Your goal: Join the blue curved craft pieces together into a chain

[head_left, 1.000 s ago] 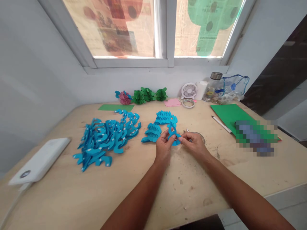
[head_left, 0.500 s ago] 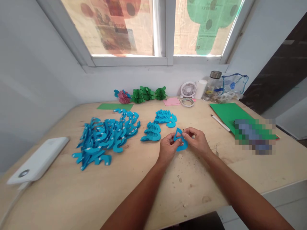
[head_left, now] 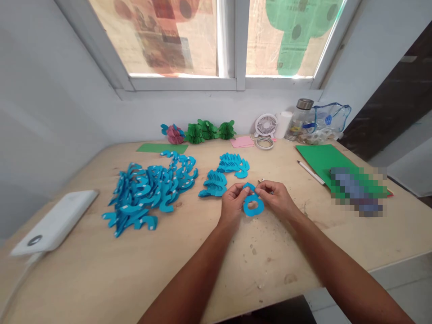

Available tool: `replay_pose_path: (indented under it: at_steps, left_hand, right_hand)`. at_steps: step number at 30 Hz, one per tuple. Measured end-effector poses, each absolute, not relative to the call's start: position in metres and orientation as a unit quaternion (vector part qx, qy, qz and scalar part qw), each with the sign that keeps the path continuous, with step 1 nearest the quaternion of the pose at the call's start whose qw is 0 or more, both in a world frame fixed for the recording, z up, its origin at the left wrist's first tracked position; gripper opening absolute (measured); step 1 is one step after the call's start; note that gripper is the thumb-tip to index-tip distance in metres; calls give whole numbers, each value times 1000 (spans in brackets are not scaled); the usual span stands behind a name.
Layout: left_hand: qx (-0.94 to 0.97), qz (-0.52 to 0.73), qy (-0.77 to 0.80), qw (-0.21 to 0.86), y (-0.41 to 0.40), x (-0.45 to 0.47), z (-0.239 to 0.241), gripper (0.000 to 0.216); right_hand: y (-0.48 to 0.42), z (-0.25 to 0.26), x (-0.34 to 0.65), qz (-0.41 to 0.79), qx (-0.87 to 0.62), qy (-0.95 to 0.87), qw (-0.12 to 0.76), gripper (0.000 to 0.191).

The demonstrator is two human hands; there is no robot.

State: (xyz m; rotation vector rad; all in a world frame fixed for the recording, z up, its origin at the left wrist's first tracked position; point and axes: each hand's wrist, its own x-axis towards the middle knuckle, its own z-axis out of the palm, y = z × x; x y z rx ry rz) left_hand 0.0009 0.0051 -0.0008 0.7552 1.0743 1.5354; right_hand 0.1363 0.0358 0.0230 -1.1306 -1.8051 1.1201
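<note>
A blue paper cutout (head_left: 254, 209) with rounded holes hangs between my hands above the table. My left hand (head_left: 234, 201) pinches its left side between thumb and fingers. At its upper right, my right hand (head_left: 274, 195) is closed on the paper's edge with thumb and fingertips. Just beyond my left hand stand two folded blue paper pieces, a nearer one (head_left: 215, 183) and a farther one (head_left: 233, 164). A large heap of curved blue paper strips (head_left: 145, 191), dotted with white squares, lies to the left. Something small and thin by my right fingertips is too small to name.
A white power bank (head_left: 56, 222) with a cable lies at the left. Along the wall stand green paper honeycomb figures (head_left: 207, 130), a small fan (head_left: 266, 124), a tape roll (head_left: 264, 142) and a glass bottle (head_left: 299, 119). A white pen (head_left: 310, 172) lies beside green paper (head_left: 326, 157).
The blue cutout has turned and spread, so its lower ring now shows fully. My left hand has shifted slightly left; my right hand has hardly moved.
</note>
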Motion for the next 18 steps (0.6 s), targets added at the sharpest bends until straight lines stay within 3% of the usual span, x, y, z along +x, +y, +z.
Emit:
replay_pose_path:
  at_steps: [13, 18]
  left_hand:
    - [311, 622, 425, 579, 4, 5, -2, 33]
    - [311, 622, 444, 565, 4, 5, -3, 30]
  right_hand:
    - [38, 21, 140, 437, -457, -688, 356, 25]
    - [50, 28, 155, 395, -487, -658, 417, 27]
